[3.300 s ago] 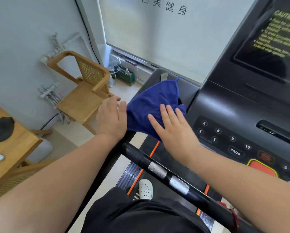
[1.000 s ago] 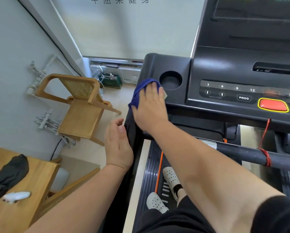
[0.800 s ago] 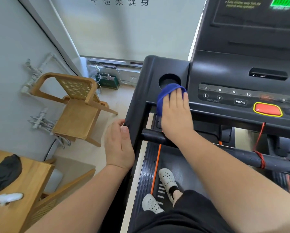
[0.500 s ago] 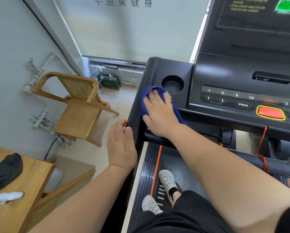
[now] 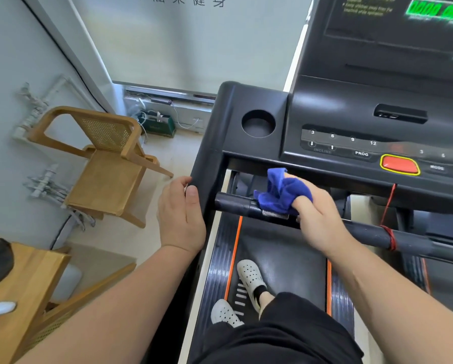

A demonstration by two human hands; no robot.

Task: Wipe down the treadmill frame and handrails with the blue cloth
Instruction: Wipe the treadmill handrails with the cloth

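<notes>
Right hand (image 5: pixel 318 222): fingers curling round the bunched blue cloth (image 5: pixel 283 193), pressing it onto the handrail (image 5: pixel 233 204) near its left end.
Left hand (image 5: pixel 182 219): lying flat, holding nothing, resting against the treadmill frame (image 5: pixel 207 158).
Advised: wrapping the cloth fully round the bar and sliding rightward.
</notes>
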